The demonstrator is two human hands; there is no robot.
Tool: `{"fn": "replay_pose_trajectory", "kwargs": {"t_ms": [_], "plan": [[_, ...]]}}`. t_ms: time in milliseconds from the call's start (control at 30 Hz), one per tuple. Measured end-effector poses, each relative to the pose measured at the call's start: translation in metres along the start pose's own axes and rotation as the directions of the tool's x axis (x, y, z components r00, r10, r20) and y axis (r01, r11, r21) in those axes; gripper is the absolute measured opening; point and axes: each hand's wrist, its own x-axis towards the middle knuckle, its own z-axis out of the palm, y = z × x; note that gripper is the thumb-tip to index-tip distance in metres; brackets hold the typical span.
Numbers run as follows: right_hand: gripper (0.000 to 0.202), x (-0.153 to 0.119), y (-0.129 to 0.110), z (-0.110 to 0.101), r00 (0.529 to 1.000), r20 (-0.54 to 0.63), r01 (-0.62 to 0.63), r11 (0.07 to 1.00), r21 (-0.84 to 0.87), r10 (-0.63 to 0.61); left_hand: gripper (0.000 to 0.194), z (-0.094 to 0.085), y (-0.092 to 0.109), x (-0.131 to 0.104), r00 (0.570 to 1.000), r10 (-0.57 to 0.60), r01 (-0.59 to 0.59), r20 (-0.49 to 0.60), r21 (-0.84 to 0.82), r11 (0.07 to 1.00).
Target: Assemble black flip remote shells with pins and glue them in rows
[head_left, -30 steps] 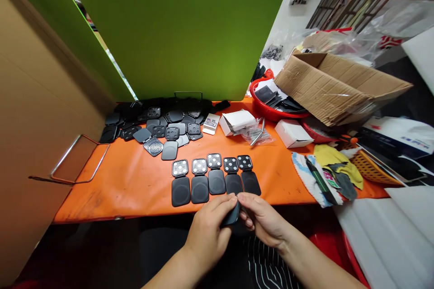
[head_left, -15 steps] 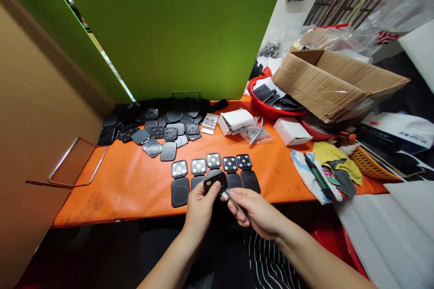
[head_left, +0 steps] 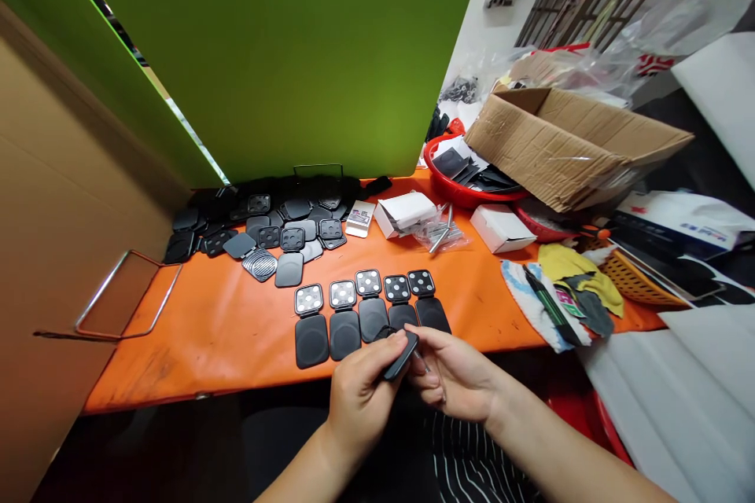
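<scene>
In the head view, my left hand (head_left: pixel 366 389) grips a black folding square plate (head_left: pixel 402 357), tilted on edge above the front of the table. My right hand (head_left: pixel 457 373) is close against the plate's right side, its fingers curled around a thin silver rod-like tool (head_left: pixel 421 362), mostly hidden by the fingers. Just beyond my hands, several unfolded hinged black plates (head_left: pixel 311 341) lie in a row. Their upper squares (head_left: pixel 308 299) carry round silver discs, while the lower squares are plain black with a faint circle.
Black square pieces (head_left: pixel 289 269) are heaped at the back left of the orange table (head_left: pixel 224 314). White boxes (head_left: pixel 406 212), a bag of metal rods (head_left: pixel 442 234), a red basin (head_left: pixel 472 192) and a cardboard box (head_left: pixel 548 145) stand right. A wire stand (head_left: pixel 127 295) is at left.
The black plate has been turned from showing its disc face to being edge-on, and moved slightly right and nearer. My right hand's tool is now largely hidden. The view has shifted slightly.
</scene>
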Motion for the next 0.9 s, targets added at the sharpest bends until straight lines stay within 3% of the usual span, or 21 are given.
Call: {"fn": "replay_pose_trajectory", "kwargs": {"t_ms": [100, 167, 200, 267, 333, 367, 400, 467, 533, 600, 667, 733, 767, 833, 900], "plan": [[0.030, 0.002, 0.004, 0.000, 0.997, -0.006, 0.074, 0.996, 0.038, -0.074, 0.027, 0.004, 0.000, 0.002, 0.999, -0.038, 0.038, -0.014, -0.012, 0.999], [0.030, 0.001, 0.003, -0.004, 0.990, 0.016, 0.137, 0.990, 0.016, -0.137, 0.021, 0.008, -0.004, 0.007, 0.978, -0.202, 0.195, -0.059, -0.095, 0.976], [0.030, 0.000, 0.002, -0.007, 0.980, 0.020, 0.200, 0.980, -0.018, -0.200, 0.019, 0.011, -0.007, 0.012, 0.943, -0.319, 0.299, -0.092, -0.179, 0.937], [0.031, -0.002, -0.002, -0.015, 0.917, -0.009, 0.391, 0.904, -0.173, -0.398, 0.023, 0.016, -0.014, 0.023, 0.824, -0.556, 0.478, -0.111, -0.393, 0.786], [0.032, -0.004, -0.004, -0.026, 0.796, -0.027, 0.535, 0.723, -0.437, -0.605, 0.027, 0.022, -0.019, 0.034, 0.724, -0.688, 0.549, -0.049, -0.564, 0.617], [0.033, -0.005, -0.003, -0.031, 0.745, -0.014, 0.542, 0.617, -0.571, -0.667, 0.029, 0.024, -0.021, 0.039, 0.704, -0.711, 0.560, -0.005, -0.612, 0.558], [0.033, -0.005, -0.001, -0.036, 0.717, 0.008, 0.513, 0.520, -0.683, -0.697, 0.030, 0.028, -0.023, 0.044, 0.700, -0.714, 0.563, 0.032, -0.640, 0.524], [0.033, -0.006, 0.003, -0.048, 0.704, 0.039, 0.437, 0.389, -0.811, -0.709, 0.031, 0.035, -0.025, 0.051, 0.724, -0.685, 0.557, 0.079, -0.652, 0.514], [0.036, -0.008, 0.004, -0.061, 0.697, 0.039, 0.407, 0.349, -0.844, -0.716, 0.035, 0.044, -0.031, 0.055, 0.753, -0.645, 0.580, 0.129, -0.592, 0.559], [0.037, -0.011, -0.003, -0.079, 0.660, 0.018, 0.416, 0.345, -0.842, -0.751, 0.044, 0.054, -0.038, 0.056, 0.789, -0.602, 0.588, 0.123, -0.440, 0.679], [0.039, -0.015, -0.020, -0.101, 0.605, -0.026, 0.380, 0.317, -0.869, -0.796, 0.052, 0.065, -0.047, 0.055, 0.863, -0.488, 0.503, 0.130, -0.145, 0.852], [0.039, -0.016, -0.040, -0.124, 0.551, -0.075, 0.263, 0.258, -0.930, -0.831, 0.057, 0.077, -0.054, 0.053, 0.912, -0.314, 0.260, 0.265, 0.220, 0.940], [0.038, -0.015, -0.050, -0.134, 0.552, -0.082, 0.205, 0.230, -0.951, -0.830, 0.059, 0.082, -0.057, 0.052, 0.893, -0.254, 0.106, 0.373, 0.372, 0.922], [0.033, -0.011, -0.064, -0.146, 0.586, -0.086, 0.082, 0.164, -0.983, -0.806, 0.065, 0.093, -0.062, 0.050, 0.814, -0.215, -0.147, 0.539, 0.551, 0.822], [0.024, -0.005, -0.069, -0.148, 0.579, -0.113, -0.049, 0.103, -0.993, -0.807, 0.072, 0.101, -0.068, 0.048, 0.765, -0.218, -0.284, 0.607, 0.620, 0.732]]}}
